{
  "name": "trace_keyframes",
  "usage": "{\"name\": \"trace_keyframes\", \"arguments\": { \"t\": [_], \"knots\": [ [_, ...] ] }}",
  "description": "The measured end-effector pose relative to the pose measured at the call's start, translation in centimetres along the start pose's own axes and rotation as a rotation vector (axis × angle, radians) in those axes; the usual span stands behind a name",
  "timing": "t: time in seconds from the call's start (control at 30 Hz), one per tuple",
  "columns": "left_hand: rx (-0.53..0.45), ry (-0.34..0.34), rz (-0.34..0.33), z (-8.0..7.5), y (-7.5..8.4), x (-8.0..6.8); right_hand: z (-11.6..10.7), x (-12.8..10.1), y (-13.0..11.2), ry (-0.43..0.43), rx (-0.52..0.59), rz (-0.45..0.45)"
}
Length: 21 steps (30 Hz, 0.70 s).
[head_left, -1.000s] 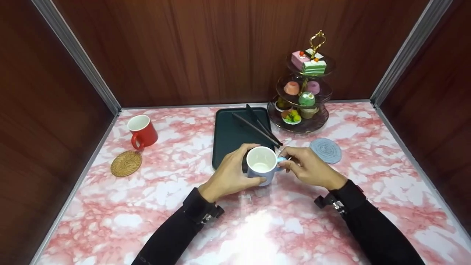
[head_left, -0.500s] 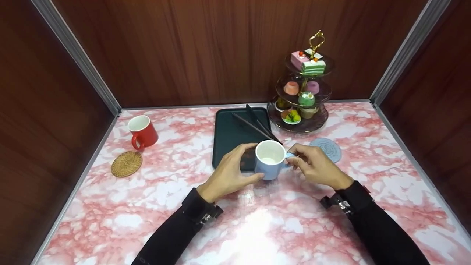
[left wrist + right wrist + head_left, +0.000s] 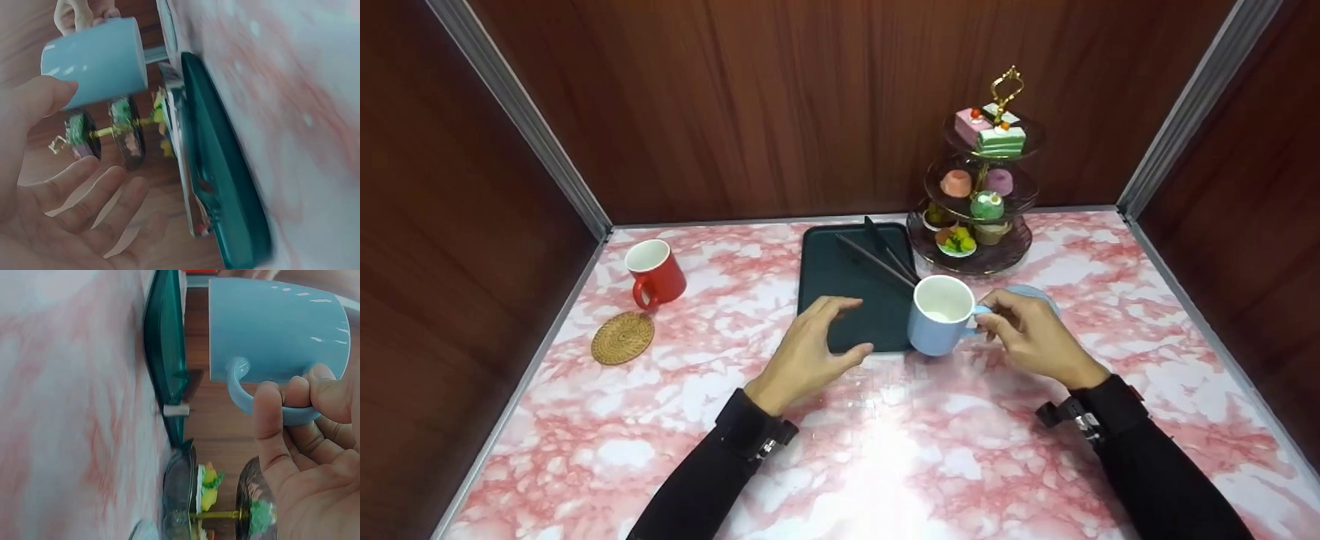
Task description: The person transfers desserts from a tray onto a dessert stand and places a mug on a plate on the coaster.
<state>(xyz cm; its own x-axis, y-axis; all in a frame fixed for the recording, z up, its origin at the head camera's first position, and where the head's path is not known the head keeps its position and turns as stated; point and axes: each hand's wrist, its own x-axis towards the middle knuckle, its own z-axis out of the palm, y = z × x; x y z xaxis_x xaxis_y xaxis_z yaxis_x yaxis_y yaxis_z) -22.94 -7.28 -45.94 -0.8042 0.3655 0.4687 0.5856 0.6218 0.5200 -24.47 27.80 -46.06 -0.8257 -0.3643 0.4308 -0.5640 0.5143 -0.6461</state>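
A light blue mug with a white inside hangs above the table, upright, its base clear of the surface in the right wrist view. My right hand pinches its handle between thumb and fingers. To the left of the mug, my left hand is apart from it, thumb and fingers spread with nothing between them. Behind both hands lies a dark green tray with black tongs across it. A round blue-grey coaster lies partly hidden behind my right hand.
A three-tier stand with several cakes and desserts stands at the back right, beside the tray. On the left are a red mug and a round woven coaster. Wooden walls enclose the marbled table on three sides.
The blue mug has moved right and away from me in my right hand, toward the blue-grey coaster. My left hand has let go of the mug and drawn back left.
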Motion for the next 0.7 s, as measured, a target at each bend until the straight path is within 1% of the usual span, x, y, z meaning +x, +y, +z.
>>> {"name": "trace_keyframes", "arguments": {
  "t": [0.2, 0.4, 0.53, 0.7],
  "knots": [
    [0.071, 0.024, -0.035, -0.5, -1.3, -0.6, -0.9, -0.6, 0.9, 0.019, 0.018, 0.026],
    [0.122, 0.033, -0.093, -0.9, -2.3, -0.8, -1.6, -0.7, 1.6, 0.055, -0.034, 0.056],
    [0.141, 0.038, -0.115, -1.1, -2.9, -0.7, -2.1, -0.7, 2.3, 0.093, -0.064, 0.059],
    [0.145, 0.037, -0.137, -1.4, -3.6, -0.9, -2.7, -0.9, 2.9, 0.122, -0.071, 0.073]
  ]
}}
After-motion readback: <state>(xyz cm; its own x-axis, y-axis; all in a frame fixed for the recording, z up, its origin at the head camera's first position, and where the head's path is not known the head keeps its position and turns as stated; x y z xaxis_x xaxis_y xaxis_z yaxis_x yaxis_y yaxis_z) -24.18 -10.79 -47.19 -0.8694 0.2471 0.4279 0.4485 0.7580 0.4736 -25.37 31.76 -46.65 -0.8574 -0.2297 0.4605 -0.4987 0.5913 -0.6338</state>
